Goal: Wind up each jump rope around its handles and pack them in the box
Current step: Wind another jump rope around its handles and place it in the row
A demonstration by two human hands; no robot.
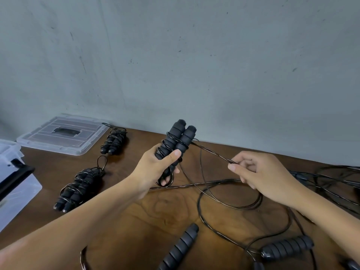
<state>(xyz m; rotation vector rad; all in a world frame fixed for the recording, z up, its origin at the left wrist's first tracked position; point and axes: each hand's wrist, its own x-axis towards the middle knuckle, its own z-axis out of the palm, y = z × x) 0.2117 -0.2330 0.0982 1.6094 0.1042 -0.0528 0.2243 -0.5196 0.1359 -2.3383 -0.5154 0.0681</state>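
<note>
The left hand (155,168) grips two soft, bumpy foam handles (179,139) side by side above the brown wooden table (155,207). A thin, shiny black cord (212,152) loops round them a few times. The right hand (259,174) pinches that cord, pulled straight out from the handles. The rest curls in loose rings on the table. Two wound ropes lie to the left, one near (78,188) and one far (115,141). A see-through plastic box (17,184) sits at the left edge, its flat lid (62,133) behind it. Two loose handles (179,248) lie close by.
</note>
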